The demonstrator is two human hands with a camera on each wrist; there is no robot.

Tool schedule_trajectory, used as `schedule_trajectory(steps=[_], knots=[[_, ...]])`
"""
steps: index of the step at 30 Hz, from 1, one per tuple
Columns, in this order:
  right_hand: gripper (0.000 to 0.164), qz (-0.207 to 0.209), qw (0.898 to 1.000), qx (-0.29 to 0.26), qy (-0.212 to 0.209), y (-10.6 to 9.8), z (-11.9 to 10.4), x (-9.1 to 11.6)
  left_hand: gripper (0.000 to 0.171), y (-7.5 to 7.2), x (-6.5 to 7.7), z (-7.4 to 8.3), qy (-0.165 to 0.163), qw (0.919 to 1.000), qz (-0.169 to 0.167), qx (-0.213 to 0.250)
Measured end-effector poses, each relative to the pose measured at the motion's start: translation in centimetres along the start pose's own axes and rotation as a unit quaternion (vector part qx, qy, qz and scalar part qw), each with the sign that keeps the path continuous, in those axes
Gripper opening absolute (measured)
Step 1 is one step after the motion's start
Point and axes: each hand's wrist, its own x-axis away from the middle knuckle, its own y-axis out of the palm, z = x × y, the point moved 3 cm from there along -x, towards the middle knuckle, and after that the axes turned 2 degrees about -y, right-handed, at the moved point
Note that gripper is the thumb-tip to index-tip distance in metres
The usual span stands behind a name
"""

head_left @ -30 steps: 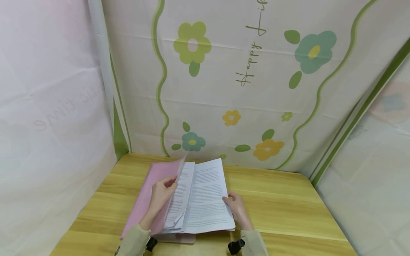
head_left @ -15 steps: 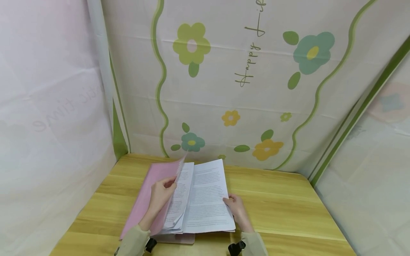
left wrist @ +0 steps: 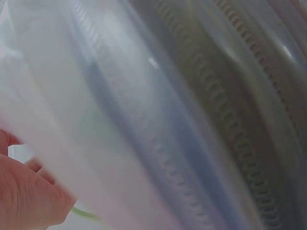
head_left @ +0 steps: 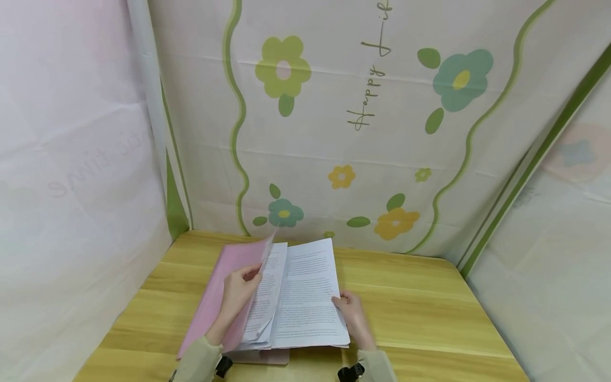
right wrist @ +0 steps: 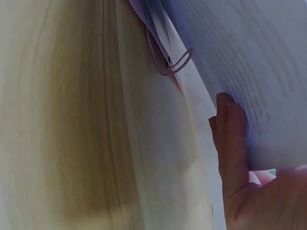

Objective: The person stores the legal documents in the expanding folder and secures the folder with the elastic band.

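A pink folder (head_left: 216, 297) lies open on the wooden table, its cover raised on the left side. My left hand (head_left: 237, 291) pinches the raised edge of the cover and its clear plastic sleeves. Those sleeves (left wrist: 206, 120), with ridged edges, fan across the left wrist view. Printed white sheets (head_left: 307, 297) spread out to the right of the cover. Along their right edge my right hand (head_left: 354, 315) grips the sheets, thumb on top and fingers underneath. From below, the right wrist view shows these fingers (right wrist: 234, 143) against the printed underside.
The wooden table (head_left: 410, 313) extends to the right of the papers. A thin elastic loop (right wrist: 168, 73) hangs by the folder's edge in the right wrist view. Flower-patterned fabric (head_left: 305, 138) walls the table's back, with pale fabric on both sides.
The head view has shifted slightly. Both hands keep their hold on the folder and the sheets, with almost no movement.
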Motion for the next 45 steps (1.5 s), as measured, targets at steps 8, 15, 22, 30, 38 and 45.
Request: schedule_trajectory(steps=[8, 15, 22, 30, 38, 45], knots=[[0.036, 0.021, 1.000, -0.005, 0.001, -0.4, 0.3, 0.0, 0.029, 0.1, 0.0, -0.2, 0.002, 1.0000, -0.002, 0.000], [0.033, -0.005, 1.000, -0.005, -0.002, 0.6, 0.2, 0.2, 0.029, 0.0, -0.1, -0.2, 0.000, 1.0000, 0.001, -0.003], [0.035, -0.033, 0.999, 0.016, 0.007, 1.5, 0.1, 0.3, 0.029, 0.0, -0.2, -0.2, 0.001, 1.0000, 0.001, 0.001], [0.041, -0.075, 0.996, 0.045, -0.004, 1.8, -0.2, 0.2, 0.028, -0.1, -0.2, -0.1, -0.001, 1.0000, -0.004, 0.002], [0.049, -0.139, 0.990, 0.036, -0.017, 1.5, -0.6, 0.4, 0.027, -0.1, -0.2, -0.1, 0.006, 1.0000, 0.000, 0.004], [0.041, -0.109, 0.994, 0.023, -0.007, 1.0, -0.8, 0.4, 0.027, -0.1, -0.1, -0.2, 0.007, 1.0000, 0.002, 0.001]])
